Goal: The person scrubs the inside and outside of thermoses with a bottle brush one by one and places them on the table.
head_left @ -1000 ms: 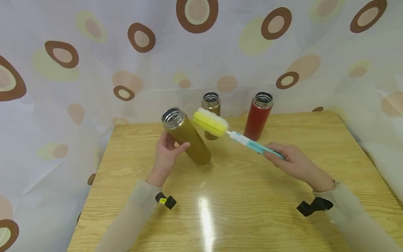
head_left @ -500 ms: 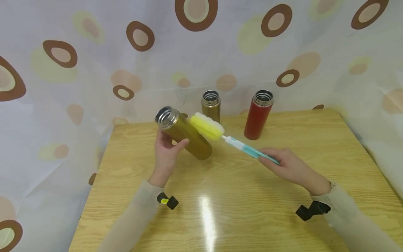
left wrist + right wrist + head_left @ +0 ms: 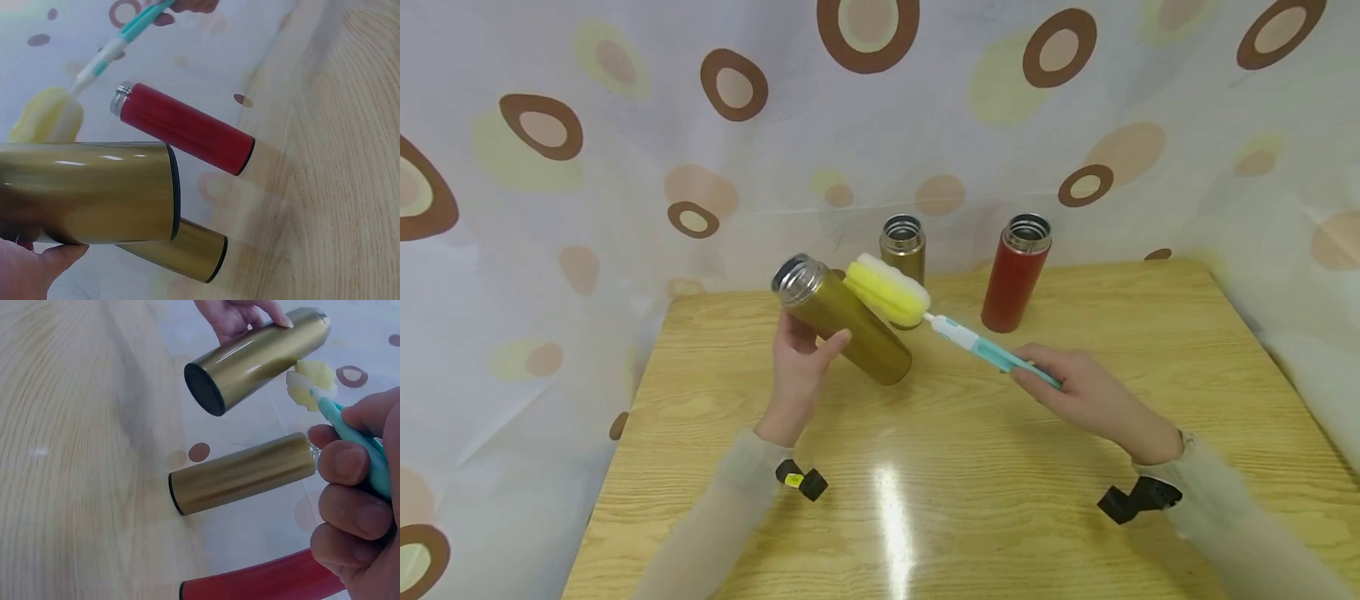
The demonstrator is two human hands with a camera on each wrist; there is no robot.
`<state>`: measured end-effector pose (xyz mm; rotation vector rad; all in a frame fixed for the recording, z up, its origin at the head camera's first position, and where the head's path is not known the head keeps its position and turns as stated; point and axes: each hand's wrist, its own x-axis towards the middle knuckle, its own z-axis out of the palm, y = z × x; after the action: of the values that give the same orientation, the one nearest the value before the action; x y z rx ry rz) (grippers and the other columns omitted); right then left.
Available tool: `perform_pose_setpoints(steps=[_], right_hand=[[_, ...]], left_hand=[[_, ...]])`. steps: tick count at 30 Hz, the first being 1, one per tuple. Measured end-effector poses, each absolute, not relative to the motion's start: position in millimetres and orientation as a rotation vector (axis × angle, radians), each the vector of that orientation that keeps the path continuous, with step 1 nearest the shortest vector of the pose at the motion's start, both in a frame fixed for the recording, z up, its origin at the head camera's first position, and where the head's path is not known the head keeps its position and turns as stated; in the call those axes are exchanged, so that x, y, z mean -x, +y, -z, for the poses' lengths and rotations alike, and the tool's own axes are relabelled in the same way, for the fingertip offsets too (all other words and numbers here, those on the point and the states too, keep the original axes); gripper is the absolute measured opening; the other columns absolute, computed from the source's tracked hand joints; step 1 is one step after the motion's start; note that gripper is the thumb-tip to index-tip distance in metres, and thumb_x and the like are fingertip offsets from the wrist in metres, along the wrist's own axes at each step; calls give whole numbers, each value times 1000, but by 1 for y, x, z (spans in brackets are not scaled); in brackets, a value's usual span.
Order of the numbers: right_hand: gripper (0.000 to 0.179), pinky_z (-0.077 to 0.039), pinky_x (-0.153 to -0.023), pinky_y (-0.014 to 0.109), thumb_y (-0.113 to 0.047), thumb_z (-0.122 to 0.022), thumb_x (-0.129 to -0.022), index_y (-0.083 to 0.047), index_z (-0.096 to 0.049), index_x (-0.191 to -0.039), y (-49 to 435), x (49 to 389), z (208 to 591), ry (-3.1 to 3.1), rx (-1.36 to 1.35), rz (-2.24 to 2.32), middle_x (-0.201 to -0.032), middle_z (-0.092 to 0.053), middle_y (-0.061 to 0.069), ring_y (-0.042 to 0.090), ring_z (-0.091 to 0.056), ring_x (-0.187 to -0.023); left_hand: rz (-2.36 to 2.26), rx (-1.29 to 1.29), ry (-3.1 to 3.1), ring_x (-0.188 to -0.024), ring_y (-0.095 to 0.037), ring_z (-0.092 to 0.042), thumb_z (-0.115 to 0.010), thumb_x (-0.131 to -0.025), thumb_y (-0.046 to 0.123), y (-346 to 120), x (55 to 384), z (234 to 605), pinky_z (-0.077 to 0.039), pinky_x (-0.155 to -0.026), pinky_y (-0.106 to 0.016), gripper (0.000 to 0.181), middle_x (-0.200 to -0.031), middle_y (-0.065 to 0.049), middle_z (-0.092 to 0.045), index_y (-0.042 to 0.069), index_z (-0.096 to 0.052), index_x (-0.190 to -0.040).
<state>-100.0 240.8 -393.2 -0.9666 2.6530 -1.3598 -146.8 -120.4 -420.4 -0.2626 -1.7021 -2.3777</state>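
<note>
My left hand (image 3: 797,371) grips a gold thermos bottle (image 3: 853,329), holding it up off the table, with its open steel mouth tilted up to the left. The right wrist view shows this bottle's black base (image 3: 205,389) raised. My right hand (image 3: 1086,392) holds the teal and white handle (image 3: 992,352) of a bottle brush. Its yellow and white sponge head (image 3: 887,290) is beside the gold bottle's upper flank, outside the mouth; whether they touch I cannot tell. In the right wrist view, curled fingers (image 3: 353,494) wrap the handle.
A second gold bottle (image 3: 904,254), uncapped, stands behind the sponge head at the table's back. To its right stands an uncapped red bottle (image 3: 1015,275). The wooden table (image 3: 1000,500) meets a patterned cloth backdrop (image 3: 820,142).
The gold bottle has been lifted and tilted further over to the left. The brush has moved slightly left and down with my right hand. Both standing bottles have stayed put.
</note>
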Motion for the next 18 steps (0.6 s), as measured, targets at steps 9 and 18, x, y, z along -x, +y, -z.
perform_pose_setpoints(steps=[9,18], right_hand=[[21,-35,-44,22,-1,-62,-101,-21,-68,-107,260,98,412,2603,901,1305,-66,-41,-19,-2,-35,-52],[27,-38,-42,25,6,-56,-103,-18,-65,-111,267,99,414,2548,930,1440,-65,-49,-8,7,-42,-51]], left_hand=[[2442,284,-1637,-128,-23,-54,-70,-84,-4,-127,148,417,-48,-108,-34,69,-136,-5,-58,12,-46,-147],[2621,209,-1723,-122,-22,-61,-74,-89,8,-134,147,418,-56,-100,-37,72,-134,-7,-57,15,-39,-151]])
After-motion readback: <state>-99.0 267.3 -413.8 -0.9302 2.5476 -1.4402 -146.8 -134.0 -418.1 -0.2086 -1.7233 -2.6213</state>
